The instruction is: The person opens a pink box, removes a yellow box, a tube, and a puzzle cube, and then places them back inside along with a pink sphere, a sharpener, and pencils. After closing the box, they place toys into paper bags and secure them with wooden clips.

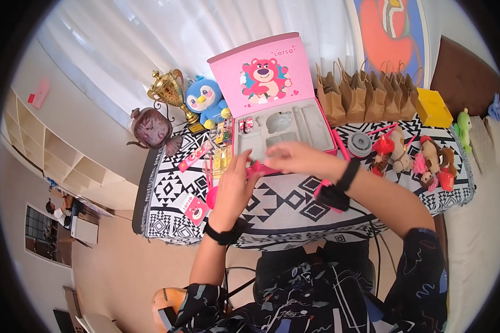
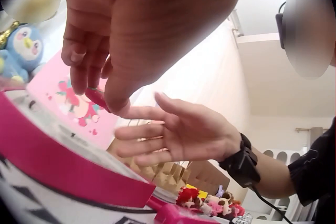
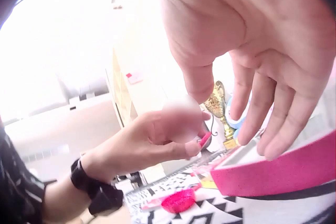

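My left hand [image 1: 233, 194] pinches a small bright pink piece [image 2: 96, 99] between thumb and fingers, above the front edge of the box; its exact kind I cannot tell. Close beside it, my right hand [image 1: 294, 158] is held with its fingers extended and nothing in its grasp, as the right wrist view also shows. Both hands hover over the near side of a pink LOTSO gift box [image 1: 222, 66] whose lid stands up with a pink bear printed on it. Inside is a grey moulded insert [image 1: 316, 126] with shaped hollows, and a small red-and-white item [image 1: 245, 124] sits at its left.
Left of the box are a blue penguin plush [image 1: 204, 101], a gold trophy [image 1: 169, 91], a clock [image 1: 151, 127] and a pink bear card [image 1: 195, 210]. Paper bags [image 1: 353, 102], a grey round thing [image 1: 359, 144] and several small plush toys [image 1: 403, 152] line the right side of the patterned tablecloth [image 1: 272, 208].
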Tool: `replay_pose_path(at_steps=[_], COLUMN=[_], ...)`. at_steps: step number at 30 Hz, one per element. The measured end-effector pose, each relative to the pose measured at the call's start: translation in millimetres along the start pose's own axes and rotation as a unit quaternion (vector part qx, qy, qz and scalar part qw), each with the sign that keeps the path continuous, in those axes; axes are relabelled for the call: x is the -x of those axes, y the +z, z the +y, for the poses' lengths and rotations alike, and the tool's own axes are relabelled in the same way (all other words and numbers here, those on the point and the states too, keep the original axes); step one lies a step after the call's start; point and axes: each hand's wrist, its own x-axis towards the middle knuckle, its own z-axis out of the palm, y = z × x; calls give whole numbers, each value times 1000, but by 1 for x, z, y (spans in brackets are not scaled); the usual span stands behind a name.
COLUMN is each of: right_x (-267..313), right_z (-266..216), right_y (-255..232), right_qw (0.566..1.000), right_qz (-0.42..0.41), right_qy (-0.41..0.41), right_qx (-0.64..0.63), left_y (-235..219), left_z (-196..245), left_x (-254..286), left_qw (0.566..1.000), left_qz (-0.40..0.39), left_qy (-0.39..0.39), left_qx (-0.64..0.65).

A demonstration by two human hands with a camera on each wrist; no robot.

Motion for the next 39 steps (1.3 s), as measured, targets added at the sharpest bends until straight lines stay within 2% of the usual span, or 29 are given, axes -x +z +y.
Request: replay_pose_path(at_steps=[1,2,5,7,8,9,10,11,13,14,16,17,20,21,23,28,30,33,34,36,37,38,39], right_x=[-11,-26,-76,-100,-115,-133,-153,-180,-228,-227,-222,-222,-240,-253,-270,-294,-280,-272,-269,-269,-269,-273,-276], right_z=[-10,-13,-19,-27,-25,-17,-6,14,50,46,47,46,58,71,86,115,98,86,83,84,83,84,86], right_y=[4,1,-19,-35,-45,-54,-63,-72,-87,-86,-78,-74,-63,-64,-63,-67,-72,-74,-74,-71,-72,-71,-70], right_qw=[993,992,995,995,995,993,989,988,969,969,967,967,953,954,888,881,893,902,906,903,898,864,864], right_qz=[7,8,-21,27,30,70,110,113,189,191,186,183,203,197,214,222,150,113,99,95,93,81,86], right_qy=[7,3,-55,-73,-77,-86,-96,-101,-18,-21,61,61,110,109,48,35,3,20,33,26,18,-6,-4], right_qx=[-121,-122,-86,-55,-55,-40,-23,-23,156,158,162,164,198,199,404,417,423,417,411,419,430,497,496], left_y=[-5,-7,-5,1,14,28,44,68,111,111,112,113,112,112,114,114,109,122,114,89,78,70,64], left_z=[9,13,15,-2,-15,-30,-45,-62,-85,-81,-75,-75,-76,-76,-77,-82,-98,-150,-151,-137,-130,-123,-119], left_x=[-16,-29,-56,-83,-89,-92,-87,-79,-64,-63,-64,-66,-66,-66,-66,-68,-79,-94,-103,-123,-128,-134,-139], left_qw=[1000,998,997,993,993,991,997,997,986,986,990,990,984,984,982,982,984,986,986,974,974,965,956], left_qz=[7,14,54,84,109,133,81,82,41,44,-61,-59,-132,-131,-136,-137,-143,-136,-139,-144,-146,-175,-203], left_qy=[27,54,56,76,42,7,-1,4,42,44,-12,-15,-41,-47,-49,-44,-61,-62,-64,-150,-148,-170,-192], left_qx=[-5,-10,-9,-11,-17,-23,-9,-11,-153,-154,-126,-125,-115,-116,-118,-120,-85,-71,-70,91,91,92,93])
